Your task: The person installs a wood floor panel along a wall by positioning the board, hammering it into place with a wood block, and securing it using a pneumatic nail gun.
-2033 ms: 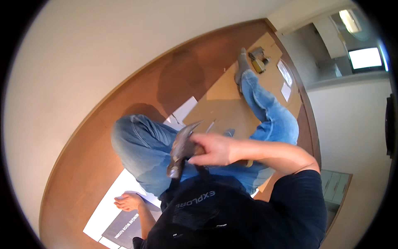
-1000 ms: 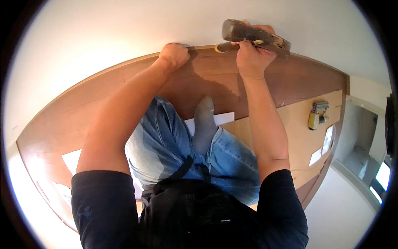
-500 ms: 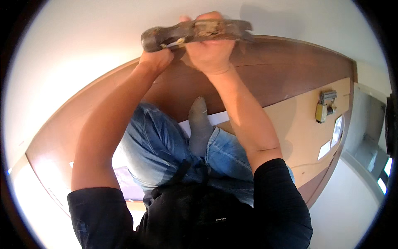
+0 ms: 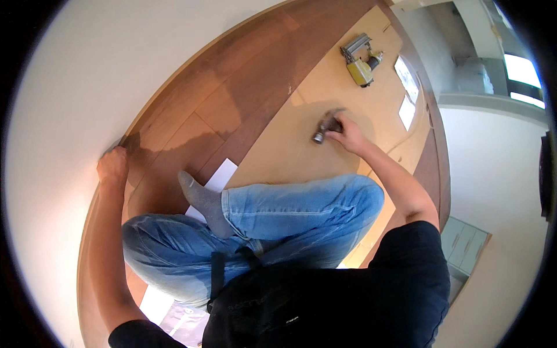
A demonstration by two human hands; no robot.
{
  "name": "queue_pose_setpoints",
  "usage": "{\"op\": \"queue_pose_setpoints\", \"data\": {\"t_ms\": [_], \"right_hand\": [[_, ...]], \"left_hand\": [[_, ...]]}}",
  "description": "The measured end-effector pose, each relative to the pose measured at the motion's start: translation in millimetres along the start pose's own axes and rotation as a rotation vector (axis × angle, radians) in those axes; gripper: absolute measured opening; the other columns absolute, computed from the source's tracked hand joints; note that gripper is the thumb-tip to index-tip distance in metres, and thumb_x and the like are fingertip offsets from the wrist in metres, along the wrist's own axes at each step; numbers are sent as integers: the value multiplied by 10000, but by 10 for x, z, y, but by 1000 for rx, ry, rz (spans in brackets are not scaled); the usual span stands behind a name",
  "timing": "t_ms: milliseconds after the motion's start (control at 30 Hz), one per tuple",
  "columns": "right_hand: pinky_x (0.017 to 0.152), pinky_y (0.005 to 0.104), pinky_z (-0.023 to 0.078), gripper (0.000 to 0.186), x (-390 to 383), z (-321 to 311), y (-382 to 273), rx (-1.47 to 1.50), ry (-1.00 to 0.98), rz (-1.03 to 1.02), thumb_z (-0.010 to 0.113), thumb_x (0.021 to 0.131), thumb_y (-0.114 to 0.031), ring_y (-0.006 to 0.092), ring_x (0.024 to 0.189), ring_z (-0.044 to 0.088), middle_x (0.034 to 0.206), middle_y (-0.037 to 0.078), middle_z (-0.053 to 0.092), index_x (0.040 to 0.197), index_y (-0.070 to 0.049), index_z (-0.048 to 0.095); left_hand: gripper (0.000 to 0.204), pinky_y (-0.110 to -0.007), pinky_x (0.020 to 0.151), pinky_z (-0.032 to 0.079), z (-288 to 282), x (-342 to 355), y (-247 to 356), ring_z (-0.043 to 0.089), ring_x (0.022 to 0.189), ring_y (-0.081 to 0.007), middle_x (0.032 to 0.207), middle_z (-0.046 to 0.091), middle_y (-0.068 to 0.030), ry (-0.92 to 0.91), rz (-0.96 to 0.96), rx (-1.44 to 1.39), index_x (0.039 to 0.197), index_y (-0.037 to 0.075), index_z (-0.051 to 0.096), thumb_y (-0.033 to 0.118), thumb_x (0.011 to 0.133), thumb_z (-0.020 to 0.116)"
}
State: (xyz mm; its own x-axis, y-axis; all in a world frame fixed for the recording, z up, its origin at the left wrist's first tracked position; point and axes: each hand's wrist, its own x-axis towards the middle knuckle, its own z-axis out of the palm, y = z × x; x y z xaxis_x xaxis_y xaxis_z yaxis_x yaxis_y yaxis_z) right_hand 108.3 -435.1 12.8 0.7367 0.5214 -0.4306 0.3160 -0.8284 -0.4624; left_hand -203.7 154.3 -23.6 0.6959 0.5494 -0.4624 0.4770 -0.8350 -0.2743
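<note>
Hammer in the right hand, over the cardboard sheet

Head view: the right hand, out beyond the folded legs and to the right, is closed around the hammer close to its metal head. The tool is slightly blurred and sits over the middle of the tan cardboard sheet; I cannot tell whether it touches it.

On the left, the left hand is curled into a fist against the wooden skirting, where the brown plank floor meets the white wall. I cannot tell whether it pinches anything.

Toward the far end of the sheet lies a yellow-and-grey power tool, with two white papers near the right edge. Nearer, one foot in a grey sock rests over a white strip. Pale green drawers stand at the near right.
</note>
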Motion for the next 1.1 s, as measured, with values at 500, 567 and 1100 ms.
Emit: {"op": "queue_pose_setpoints", "data": {"t_ms": [500, 567, 1100], "right_hand": [[981, 519, 503, 708, 2008, -1242, 1452, 1072, 458, 475, 647, 959, -554, 359, 1154, 633, 1345, 169, 606, 1429, -39, 523], [920, 462, 555, 684, 2115, -1315, 1563, 1095, 435, 417, 738, 925, -468, 299, 1101, 662, 1285, 123, 651, 1431, -64, 517], [975, 353, 498, 531, 852, 30, 357, 330, 699, 56, 769, 902, -147, 236, 1095, 630, 1266, 140, 643, 1348, 36, 546]], "left_hand": [[176, -452, 751, 627, 76, -176, -121, 756, 882, -345, 954, 758, -187, 1, -44, 22, 944, 58, 745, 122, 933, 581], [197, -411, 750, 627, -131, -135, -5, 758, 931, -297, 1020, 769, -134, -86, -24, -12, 948, 84, 770, 113, 942, 575], [194, -398, 811, 617, -196, -253, -43, 737, 1007, -298, 1089, 759, -128, -81, 23, -107, 988, 80, 792, 100, 929, 608]]}}
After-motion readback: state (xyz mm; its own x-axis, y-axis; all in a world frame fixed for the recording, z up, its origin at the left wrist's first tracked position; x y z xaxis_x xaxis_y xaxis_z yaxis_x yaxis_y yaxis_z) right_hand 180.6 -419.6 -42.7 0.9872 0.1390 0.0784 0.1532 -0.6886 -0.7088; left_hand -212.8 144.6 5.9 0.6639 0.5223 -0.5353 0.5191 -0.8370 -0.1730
